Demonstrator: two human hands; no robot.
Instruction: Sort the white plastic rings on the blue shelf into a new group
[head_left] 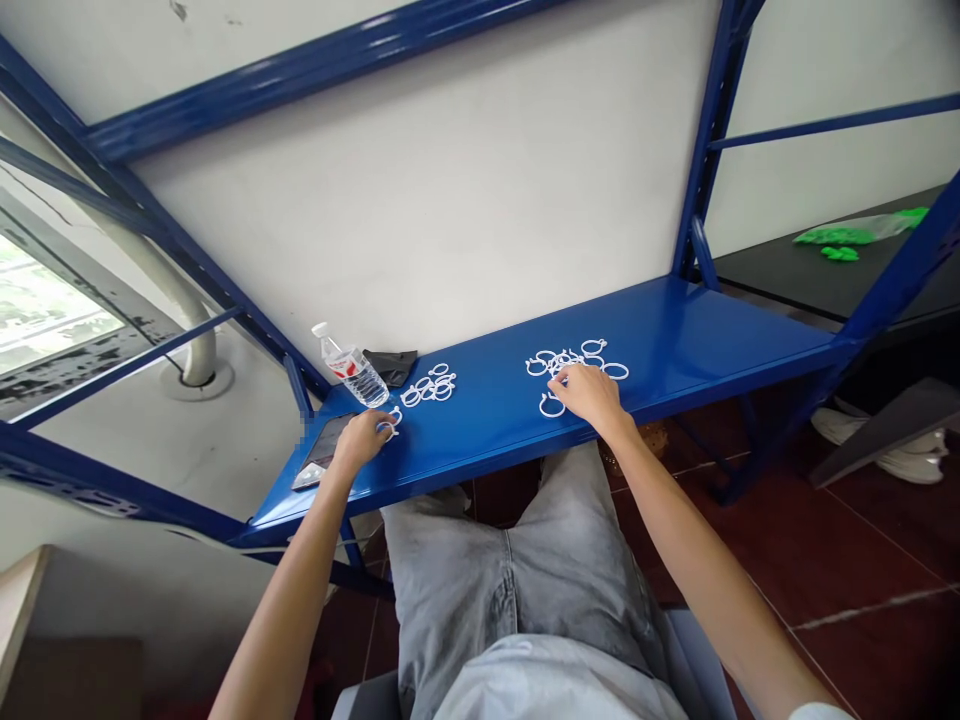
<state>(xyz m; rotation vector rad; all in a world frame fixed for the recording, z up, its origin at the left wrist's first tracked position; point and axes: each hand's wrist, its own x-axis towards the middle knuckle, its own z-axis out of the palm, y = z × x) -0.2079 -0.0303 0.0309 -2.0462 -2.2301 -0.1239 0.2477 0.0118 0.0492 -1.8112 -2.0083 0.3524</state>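
My left hand (361,440) is over the left part of the blue shelf, its fingers closed on a white curtain ring (398,415) with a small eyelet. A little behind it lies a small group of similar rings (429,388). On the right, my right hand (591,396) reaches down at the front of a larger pile of white rings (594,347). Its thumb and fingers pinch together at a white curtain ring (553,412) on the near side of that pile. The fingertips partly hide where they grip.
A clear water bottle (356,370) stands at the back left, beside a black pouch (394,366). A dark phone (322,452) lies under my left wrist. Blue posts (701,150) frame the shelf (487,430). Green items (840,236) lie on a dark table at right.
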